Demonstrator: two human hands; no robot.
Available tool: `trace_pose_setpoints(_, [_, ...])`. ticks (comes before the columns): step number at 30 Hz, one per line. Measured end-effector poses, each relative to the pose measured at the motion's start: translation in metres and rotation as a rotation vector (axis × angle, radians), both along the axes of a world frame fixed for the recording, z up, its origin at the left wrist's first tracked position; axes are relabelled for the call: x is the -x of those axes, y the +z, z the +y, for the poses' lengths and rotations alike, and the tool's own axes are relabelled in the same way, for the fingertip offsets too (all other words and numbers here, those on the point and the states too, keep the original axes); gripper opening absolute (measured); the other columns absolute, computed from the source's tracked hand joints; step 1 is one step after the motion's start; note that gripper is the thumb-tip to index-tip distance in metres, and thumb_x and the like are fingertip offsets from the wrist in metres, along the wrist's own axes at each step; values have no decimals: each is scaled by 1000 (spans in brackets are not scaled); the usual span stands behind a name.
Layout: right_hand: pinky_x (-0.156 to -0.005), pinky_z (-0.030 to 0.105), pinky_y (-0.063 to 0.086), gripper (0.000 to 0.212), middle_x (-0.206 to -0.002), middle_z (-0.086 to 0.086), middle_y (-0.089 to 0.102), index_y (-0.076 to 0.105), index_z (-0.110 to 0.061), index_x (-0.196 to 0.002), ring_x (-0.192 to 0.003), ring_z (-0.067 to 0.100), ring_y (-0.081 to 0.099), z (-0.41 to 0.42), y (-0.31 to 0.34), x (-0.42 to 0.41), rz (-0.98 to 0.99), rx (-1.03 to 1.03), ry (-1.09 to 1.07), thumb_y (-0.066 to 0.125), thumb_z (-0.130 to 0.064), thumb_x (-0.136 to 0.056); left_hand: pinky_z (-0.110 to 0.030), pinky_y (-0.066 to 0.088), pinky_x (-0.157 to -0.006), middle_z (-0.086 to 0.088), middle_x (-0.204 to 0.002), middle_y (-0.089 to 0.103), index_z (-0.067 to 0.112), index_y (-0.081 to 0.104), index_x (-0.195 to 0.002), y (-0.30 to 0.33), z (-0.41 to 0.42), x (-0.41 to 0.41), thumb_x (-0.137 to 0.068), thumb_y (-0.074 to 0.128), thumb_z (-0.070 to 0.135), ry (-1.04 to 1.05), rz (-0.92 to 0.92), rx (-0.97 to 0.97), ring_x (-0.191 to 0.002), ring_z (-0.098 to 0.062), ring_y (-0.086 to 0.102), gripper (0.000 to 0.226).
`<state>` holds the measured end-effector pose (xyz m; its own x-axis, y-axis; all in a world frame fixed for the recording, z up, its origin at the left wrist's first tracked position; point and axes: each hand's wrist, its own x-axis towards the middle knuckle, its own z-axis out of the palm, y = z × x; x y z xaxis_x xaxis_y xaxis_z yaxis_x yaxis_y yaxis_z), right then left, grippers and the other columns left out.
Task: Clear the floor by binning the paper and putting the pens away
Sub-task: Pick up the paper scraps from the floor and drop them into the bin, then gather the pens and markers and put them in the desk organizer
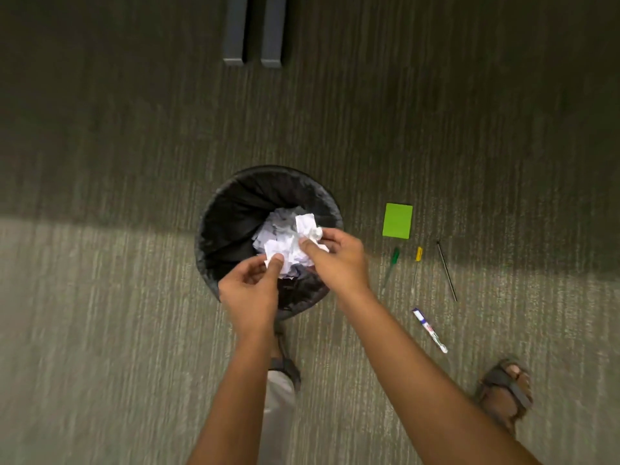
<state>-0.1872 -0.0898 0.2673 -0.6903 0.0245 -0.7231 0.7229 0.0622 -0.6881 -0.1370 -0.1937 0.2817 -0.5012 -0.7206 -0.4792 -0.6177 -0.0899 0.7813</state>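
A round black bin [235, 209] with a black liner stands on the carpet, with crumpled white paper inside. Over its mouth my left hand [250, 290] pinches a crumpled white paper ball [285, 251] at its lower left. My right hand [335, 260] grips the same wad, and another crumpled piece [307, 224], from the right. To the right of the bin, pens lie on the floor: a green pen [392, 265], a yellow-capped pen [417, 263], a thin black pen [447, 271] and a white marker [430, 330].
A green sticky-note pad [397, 220] lies on the carpet right of the bin, above the pens. Two grey furniture legs [255, 31] stand at the top. My sandalled feet [506, 387] are below, one close behind the bin.
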Motion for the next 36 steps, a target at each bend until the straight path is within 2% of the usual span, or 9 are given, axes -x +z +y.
trace_pose_setpoints(2, [-79, 48, 60, 44, -90, 0, 75, 65, -30, -75, -86, 21, 73, -21, -17, 4, -50, -40, 1, 73, -61, -45, -31, 52, -59, -12, -74, 72, 6, 72, -87, -22, -24, 7, -74, 81, 28, -48, -65, 1, -59, -19, 62, 27])
trace_pose_setpoints(6, [-86, 45, 58, 65, -110, 0, 70, 66, -21, -110, -103, 21, 67, -39, -21, -1, -65, -132, -28, 76, -51, -54, -30, 57, -60, -13, -75, 73, 7, 70, -91, -44, -49, 12, -69, 82, 45, -32, -142, -45, -57, -21, 68, 45])
trace_pose_setpoints(11, [-84, 45, 59, 23, -92, -7, 71, 63, -30, -85, -88, 17, 72, -4, -20, -47, -101, -129, -234, 79, -24, -70, -19, 49, -47, -9, -72, 69, 9, 70, -88, -27, -27, -1, -77, 77, 39, -73, -96, -102, -57, -14, 63, 33])
trace_pose_setpoints(16, [-69, 34, 55, 18, -82, -3, 67, 64, -22, -85, -70, 14, 63, 80, -42, -117, -156, -329, -368, 72, -6, -81, -19, 43, -41, -7, -59, 60, 6, 68, -79, -25, 47, -29, -84, 72, 18, -295, -71, -250, -41, -5, 51, 14])
trace_pose_setpoints(19, [-70, 27, 52, 13, -79, 2, 67, 67, -13, -88, -67, 8, 61, 134, -71, -155, -183, -488, -297, 71, -3, -80, -21, 43, -44, -6, -57, 60, 8, 68, -76, -54, 94, -52, -84, 72, 14, -396, -128, -303, -42, -7, 52, 10])
trace_pose_setpoints(22, [-62, 6, 45, 11, -81, 7, 69, 70, -7, -90, -60, -2, 58, 187, -106, -176, -195, -626, -217, 70, -2, -80, -24, 42, -49, -2, -56, 58, 14, 65, -70, -105, 133, -81, -82, 72, 13, -465, -222, -332, -51, -15, 52, 15])
trace_pose_setpoints(26, [-83, 32, 55, 10, -82, 4, 70, 69, -9, -90, -78, 23, 68, 247, -167, -190, -214, -699, -70, 70, -7, -80, -36, 50, -60, -1, -56, 61, 19, 61, -61, -194, 164, -125, -75, 77, 21, -529, -449, -308, -56, -23, 58, 22])
trace_pose_setpoints(29, [-74, 21, 45, 12, -83, 0, 68, 68, -12, -93, -77, 18, 64, 278, -213, -188, -195, -728, 88, 71, -12, -81, -48, 59, -67, -11, -63, 65, 18, 54, -59, -250, 184, -155, -68, 84, 30, -522, -647, -272, -60, -25, 62, 34])
trace_pose_setpoints(36, [-75, 37, 56, 29, -84, 1, 68, 63, -19, -91, -77, 21, 65, 309, -319, -174, -123, -731, 512, 83, -27, -71, -40, 61, -53, -14, -94, 68, 6, 61, -100, -346, 235, -178, -52, 87, 53, -278, -886, -338, -63, -22, 66, 72])
